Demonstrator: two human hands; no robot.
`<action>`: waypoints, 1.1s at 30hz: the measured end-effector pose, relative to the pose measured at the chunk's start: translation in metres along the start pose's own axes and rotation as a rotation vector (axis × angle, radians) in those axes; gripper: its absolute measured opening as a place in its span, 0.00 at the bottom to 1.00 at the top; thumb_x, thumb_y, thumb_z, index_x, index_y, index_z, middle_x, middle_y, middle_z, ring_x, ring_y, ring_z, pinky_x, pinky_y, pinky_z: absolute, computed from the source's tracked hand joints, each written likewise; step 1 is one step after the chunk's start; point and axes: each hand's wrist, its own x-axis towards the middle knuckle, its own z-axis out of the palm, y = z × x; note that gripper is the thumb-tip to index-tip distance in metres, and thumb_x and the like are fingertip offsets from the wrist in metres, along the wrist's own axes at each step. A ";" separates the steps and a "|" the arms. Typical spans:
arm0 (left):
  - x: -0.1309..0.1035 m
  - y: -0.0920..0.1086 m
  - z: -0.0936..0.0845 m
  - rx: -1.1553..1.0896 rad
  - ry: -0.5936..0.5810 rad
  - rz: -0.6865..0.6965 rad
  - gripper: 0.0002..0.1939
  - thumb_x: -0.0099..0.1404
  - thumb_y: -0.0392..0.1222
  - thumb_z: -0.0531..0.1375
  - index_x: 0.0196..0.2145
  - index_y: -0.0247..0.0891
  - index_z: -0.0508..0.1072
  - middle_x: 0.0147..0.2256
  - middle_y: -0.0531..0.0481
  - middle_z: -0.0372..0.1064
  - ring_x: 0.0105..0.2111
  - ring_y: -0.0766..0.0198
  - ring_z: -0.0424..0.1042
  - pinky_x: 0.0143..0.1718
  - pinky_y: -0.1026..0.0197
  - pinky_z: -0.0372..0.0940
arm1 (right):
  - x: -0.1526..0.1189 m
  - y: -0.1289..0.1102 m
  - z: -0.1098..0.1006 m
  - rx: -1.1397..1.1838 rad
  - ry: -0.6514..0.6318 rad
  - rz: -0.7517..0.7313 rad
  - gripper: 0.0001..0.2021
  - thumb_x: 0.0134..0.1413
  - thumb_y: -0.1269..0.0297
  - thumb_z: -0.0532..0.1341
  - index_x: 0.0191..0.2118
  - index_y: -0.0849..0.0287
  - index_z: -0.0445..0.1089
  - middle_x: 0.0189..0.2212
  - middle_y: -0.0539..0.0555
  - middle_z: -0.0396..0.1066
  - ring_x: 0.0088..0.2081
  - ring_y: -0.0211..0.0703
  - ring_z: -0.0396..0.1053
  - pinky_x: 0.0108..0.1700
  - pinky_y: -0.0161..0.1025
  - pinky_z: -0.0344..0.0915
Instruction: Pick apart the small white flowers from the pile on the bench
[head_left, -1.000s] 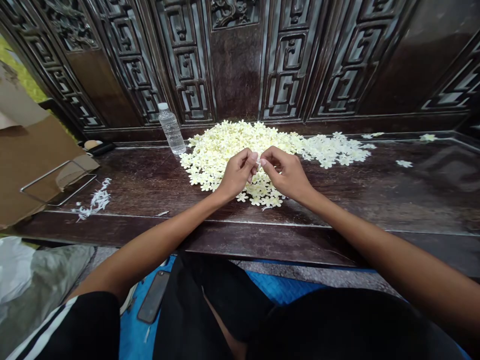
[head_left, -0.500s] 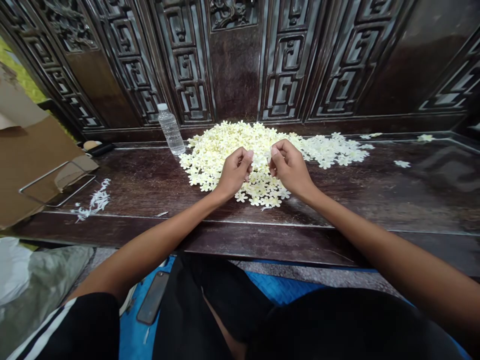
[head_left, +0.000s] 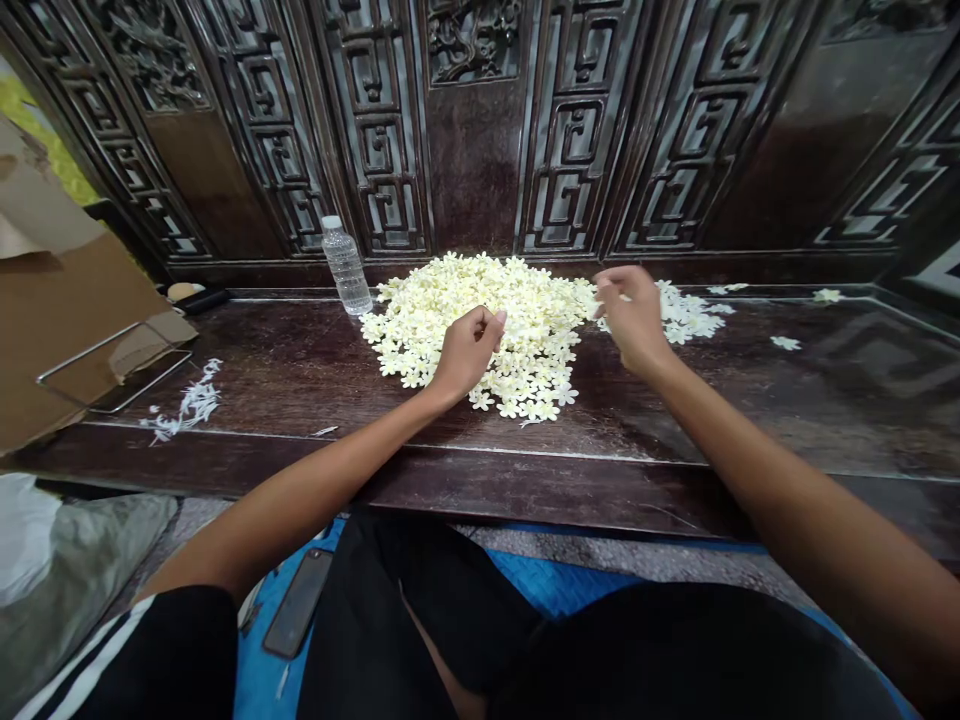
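Both forearms bare, no rings, no watch. Black short sleeve on left arm, white stripes along edge. Black trousers.

A heap of pale yellow flowers lies on the dark wooden counter, against a carved dark panel. The left hand hovers over the near part of the heap, its fingers curled with thumb and forefinger pinched together; whether a flower sits between them cannot be told. The right hand is over the heap's right edge, fingers bent, near a smaller, whiter spread of flowers. A clear plastic bottle stands upright just left of the heap. White scraps lie on the counter's left end, beside cardboard. A phone lies on blue matting by the person's leg.
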 end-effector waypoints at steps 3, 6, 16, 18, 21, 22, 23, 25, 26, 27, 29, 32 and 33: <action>0.000 -0.003 0.001 0.024 -0.009 0.026 0.24 0.73 0.62 0.59 0.30 0.39 0.67 0.25 0.52 0.67 0.23 0.70 0.62 0.26 0.63 0.58 | -0.035 -0.018 0.031 -0.045 -0.449 -0.013 0.20 0.69 0.44 0.61 0.33 0.55 0.71 0.31 0.54 0.73 0.32 0.43 0.69 0.32 0.40 0.65; 0.000 -0.006 0.001 0.039 -0.020 0.041 0.25 0.73 0.63 0.59 0.30 0.39 0.67 0.25 0.53 0.67 0.23 0.70 0.62 0.26 0.64 0.57 | -0.064 -0.029 0.053 0.048 -0.586 -0.030 0.23 0.62 0.38 0.65 0.32 0.55 0.71 0.28 0.52 0.71 0.30 0.41 0.69 0.34 0.41 0.67; 0.020 -0.005 -0.030 0.419 -0.329 0.030 0.19 0.71 0.57 0.61 0.33 0.37 0.75 0.35 0.45 0.75 0.31 0.62 0.70 0.32 0.62 0.59 | -0.002 0.016 0.008 0.362 0.065 0.271 0.07 0.56 0.68 0.68 0.32 0.54 0.68 0.27 0.50 0.68 0.26 0.36 0.63 0.25 0.34 0.62; 0.026 -0.005 -0.042 0.517 -0.488 -0.017 0.19 0.68 0.58 0.64 0.34 0.37 0.79 0.38 0.42 0.77 0.33 0.59 0.71 0.33 0.61 0.60 | 0.013 0.030 -0.003 0.418 0.192 0.387 0.09 0.54 0.70 0.66 0.32 0.54 0.64 0.33 0.52 0.72 0.28 0.38 0.65 0.25 0.35 0.64; 0.031 -0.006 -0.051 0.577 -0.673 -0.039 0.19 0.62 0.60 0.68 0.37 0.40 0.82 0.43 0.42 0.77 0.39 0.55 0.73 0.37 0.59 0.62 | 0.018 0.041 -0.008 0.431 0.205 0.450 0.14 0.48 0.73 0.66 0.33 0.53 0.59 0.42 0.56 0.77 0.31 0.40 0.69 0.26 0.36 0.67; 0.032 -0.007 -0.052 0.578 -0.712 -0.036 0.19 0.60 0.60 0.70 0.38 0.42 0.83 0.45 0.42 0.76 0.41 0.54 0.73 0.39 0.58 0.62 | 0.015 0.041 -0.006 0.430 0.191 0.448 0.15 0.47 0.73 0.67 0.34 0.53 0.59 0.44 0.56 0.78 0.32 0.41 0.71 0.27 0.37 0.68; 0.032 -0.008 -0.052 0.571 -0.739 -0.031 0.19 0.59 0.60 0.71 0.39 0.43 0.83 0.46 0.42 0.75 0.43 0.53 0.73 0.40 0.58 0.62 | 0.011 0.040 -0.002 0.426 0.168 0.437 0.16 0.46 0.73 0.68 0.36 0.53 0.60 0.44 0.56 0.78 0.32 0.42 0.72 0.28 0.38 0.69; 0.031 -0.008 -0.050 0.550 -0.760 -0.011 0.19 0.57 0.58 0.73 0.39 0.44 0.83 0.46 0.44 0.74 0.43 0.53 0.72 0.42 0.57 0.62 | 0.001 0.034 0.006 0.385 0.090 0.378 0.17 0.48 0.70 0.69 0.41 0.51 0.63 0.44 0.55 0.79 0.32 0.42 0.73 0.29 0.38 0.70; 0.031 -0.009 -0.049 0.542 -0.753 0.000 0.18 0.57 0.57 0.73 0.38 0.43 0.82 0.45 0.44 0.74 0.43 0.54 0.72 0.42 0.57 0.62 | -0.004 0.030 0.010 0.337 0.037 0.323 0.17 0.49 0.67 0.69 0.45 0.51 0.66 0.42 0.54 0.79 0.31 0.42 0.73 0.29 0.38 0.70; 0.030 -0.008 -0.047 0.542 -0.735 0.011 0.16 0.57 0.55 0.73 0.37 0.42 0.81 0.44 0.45 0.73 0.42 0.54 0.71 0.42 0.57 0.62 | -0.009 0.026 0.014 0.269 -0.025 0.252 0.17 0.52 0.65 0.69 0.47 0.52 0.68 0.40 0.54 0.79 0.30 0.41 0.73 0.29 0.37 0.69; 0.029 -0.007 -0.044 0.550 -0.667 0.032 0.14 0.59 0.53 0.72 0.34 0.40 0.79 0.41 0.46 0.72 0.40 0.56 0.70 0.41 0.58 0.61 | -0.019 0.017 0.020 0.091 -0.169 0.085 0.14 0.56 0.61 0.68 0.48 0.54 0.73 0.35 0.53 0.78 0.27 0.40 0.71 0.27 0.37 0.67; 0.028 -0.004 -0.041 0.517 -0.505 0.075 0.15 0.63 0.52 0.70 0.32 0.38 0.77 0.40 0.46 0.71 0.39 0.59 0.69 0.41 0.59 0.61 | -0.030 0.004 0.026 -0.157 -0.406 -0.131 0.10 0.64 0.58 0.64 0.45 0.56 0.78 0.31 0.54 0.77 0.26 0.40 0.70 0.27 0.38 0.65; 0.028 -0.003 -0.040 0.480 -0.454 0.085 0.15 0.64 0.53 0.69 0.33 0.37 0.76 0.39 0.46 0.71 0.39 0.59 0.69 0.41 0.59 0.61 | -0.034 0.001 0.027 -0.210 -0.477 -0.176 0.10 0.65 0.57 0.63 0.44 0.56 0.78 0.30 0.54 0.78 0.25 0.40 0.70 0.27 0.39 0.65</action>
